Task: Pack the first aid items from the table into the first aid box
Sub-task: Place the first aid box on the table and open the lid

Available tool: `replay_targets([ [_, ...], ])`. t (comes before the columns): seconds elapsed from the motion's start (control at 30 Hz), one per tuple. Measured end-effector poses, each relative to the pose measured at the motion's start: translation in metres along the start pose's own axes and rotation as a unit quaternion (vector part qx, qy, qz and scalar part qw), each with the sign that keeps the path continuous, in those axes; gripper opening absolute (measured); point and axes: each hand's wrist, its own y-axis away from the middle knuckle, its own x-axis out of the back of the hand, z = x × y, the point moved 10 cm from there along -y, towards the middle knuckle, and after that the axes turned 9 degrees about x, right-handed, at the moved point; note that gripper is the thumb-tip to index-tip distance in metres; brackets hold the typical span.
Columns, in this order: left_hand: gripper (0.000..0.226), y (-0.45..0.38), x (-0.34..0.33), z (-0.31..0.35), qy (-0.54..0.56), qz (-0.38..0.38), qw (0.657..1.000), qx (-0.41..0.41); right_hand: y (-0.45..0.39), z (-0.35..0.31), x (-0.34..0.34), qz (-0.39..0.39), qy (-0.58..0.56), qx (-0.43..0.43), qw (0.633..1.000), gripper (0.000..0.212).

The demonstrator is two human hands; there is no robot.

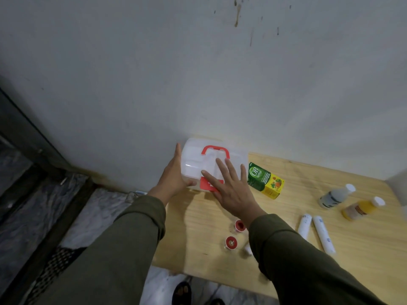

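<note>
A translucent white first aid box (196, 155) with a red handle and red front latch stands closed at the table's far left corner, against the wall. My left hand (174, 175) presses flat against its left side. My right hand (229, 186) lies over the front with fingers spread, covering part of the red latch. On the table lie a green and yellow OB herbal carton (265, 180), a white bottle (335, 195), an orange bottle (361, 209), two white rolls (317, 228) and two small red-capped jars (234, 234).
The wooden table (286, 267) sits in a corner with grey walls behind and to the right. Its left and near edges drop to a marble floor. A small white item (247, 249) peeks from under my right sleeve. My feet show below the table edge.
</note>
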Motion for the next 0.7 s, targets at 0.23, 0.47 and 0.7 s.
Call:
replay_targets([
  [0.23, 0.139, -0.005, -0.002, -0.011, 0.044, -0.002, 0.999, 0.029, -0.005, -0.001, 0.030, 0.048, 0.016, 0.044, 0.998, 0.060],
  [0.47, 0.129, -0.018, -0.011, -0.003, 0.072, -0.054, 0.996, 0.007, -0.038, 0.035, 0.080, 0.100, 0.021, 0.013, 0.995, 0.056],
  [0.7, 0.115, -0.030, -0.016, -0.006, 0.047, -0.079, 0.996, -0.003, -0.078, 0.074, 0.094, 0.078, -0.022, -0.047, 0.996, 0.053],
])
